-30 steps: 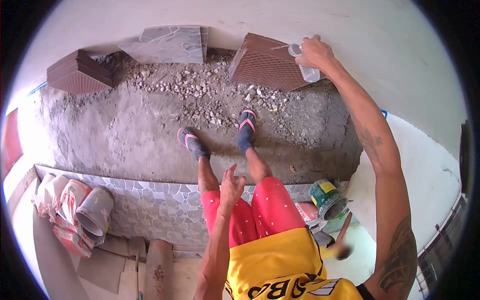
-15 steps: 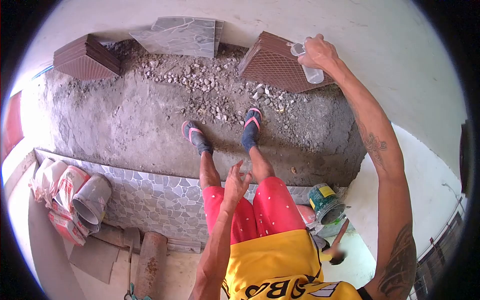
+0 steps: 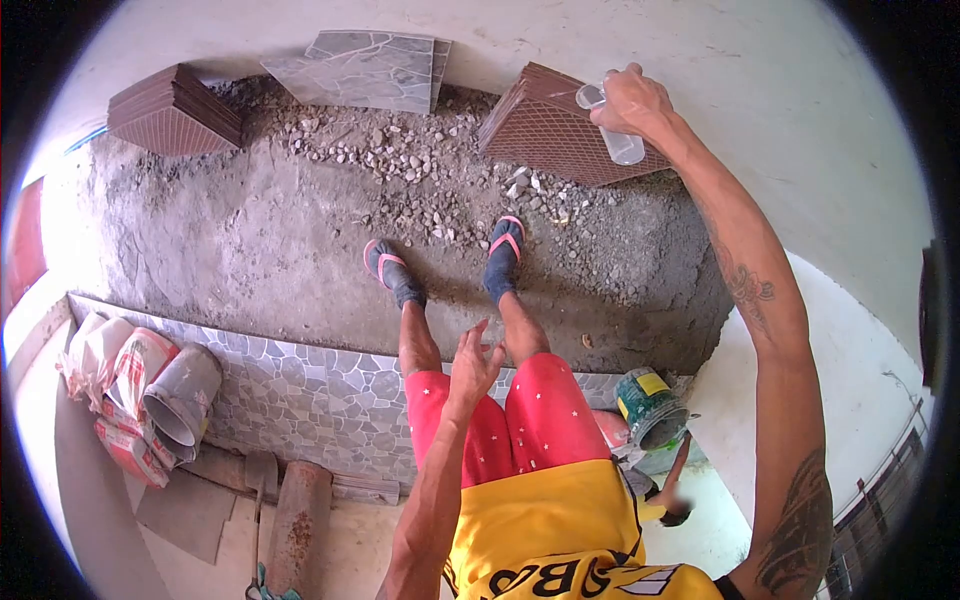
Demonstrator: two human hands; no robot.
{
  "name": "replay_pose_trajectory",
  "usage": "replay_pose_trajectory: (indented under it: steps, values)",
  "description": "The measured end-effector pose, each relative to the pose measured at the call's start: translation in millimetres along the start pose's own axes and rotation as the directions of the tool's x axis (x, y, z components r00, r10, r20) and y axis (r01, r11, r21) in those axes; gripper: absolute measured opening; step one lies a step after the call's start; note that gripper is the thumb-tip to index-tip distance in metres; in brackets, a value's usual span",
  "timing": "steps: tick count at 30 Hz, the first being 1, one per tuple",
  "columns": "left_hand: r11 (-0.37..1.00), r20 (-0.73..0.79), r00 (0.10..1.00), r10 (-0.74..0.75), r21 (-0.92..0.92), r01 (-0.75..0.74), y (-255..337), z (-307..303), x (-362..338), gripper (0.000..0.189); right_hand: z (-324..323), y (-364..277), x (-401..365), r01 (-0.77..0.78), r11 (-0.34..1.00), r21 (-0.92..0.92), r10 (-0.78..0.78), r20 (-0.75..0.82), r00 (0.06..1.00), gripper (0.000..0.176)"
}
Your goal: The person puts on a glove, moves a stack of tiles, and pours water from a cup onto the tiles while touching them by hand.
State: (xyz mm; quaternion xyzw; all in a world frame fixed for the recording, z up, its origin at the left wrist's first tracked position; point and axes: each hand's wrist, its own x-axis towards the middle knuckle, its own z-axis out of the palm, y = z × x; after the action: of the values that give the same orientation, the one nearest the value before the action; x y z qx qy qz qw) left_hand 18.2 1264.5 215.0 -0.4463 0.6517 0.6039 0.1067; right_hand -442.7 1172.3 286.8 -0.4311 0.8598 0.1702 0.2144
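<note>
My right hand (image 3: 637, 100) is stretched out at the upper right, its fingers wrapped round a clear plastic container (image 3: 625, 148). A round rim shows left of the hand, and the pale lower end hangs below it. Behind the container leans a stack of brown tiles with a grid pattern (image 3: 560, 130), set against the wall. My left hand (image 3: 475, 365) is in front of my red shorts, holding nothing, its fingers apart and slightly bent. Below my feet lies grey, rough ground (image 3: 260, 230) with loose gravel (image 3: 410, 155).
Grey stone-pattern tiles (image 3: 370, 70) and another brown tile stack (image 3: 170, 115) lean along the wall. Behind me are a low tiled wall (image 3: 300, 380), sacks (image 3: 130, 370), a grey bucket (image 3: 185, 400), a shovel (image 3: 260, 475), a rusty cylinder (image 3: 300, 530), a green bucket (image 3: 648, 405) and another person (image 3: 672, 495).
My right hand and the clear container have shifted very slightly left and up. The left hand and my feet look unmoved.
</note>
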Motion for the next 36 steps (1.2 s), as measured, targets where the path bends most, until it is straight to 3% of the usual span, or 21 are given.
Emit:
replay_pose_trajectory:
  steps: [5, 11, 17, 29, 36]
  values:
    - [0.999, 0.002, 1.000, 0.029, 0.033, -0.029, 0, 1, 0, 0.055, 3, 0, 5, -0.044, 0.999, -0.011, 0.043, -0.020, 0.999, 0.042]
    - [1.000, 0.014, 1.000, -0.009, 0.029, 0.009, 5, 1, 1, 0.054, 4, 8, 5, 0.016, 1.000, -0.025, -0.016, 0.019, 1.000, 0.050]
    - [0.999, 0.018, 0.999, 0.050, 0.016, -0.050, -2, 0, 2, 0.054, 10, 22, -4, -0.125, 0.992, -0.030, 0.126, 0.042, 0.991, 0.045]
    - [0.995, 0.039, 0.999, 0.028, 0.099, -0.032, -3, 4, 6, 0.053, 43, 110, -33, -0.184, 0.981, -0.056, 0.190, 0.128, 0.973, 0.043]
    - [0.991, 0.050, 0.998, 0.029, 0.126, -0.036, 0, 6, 8, 0.054, 60, 149, -56, -0.319, 0.941, -0.115, 0.333, 0.145, 0.932, 0.044]
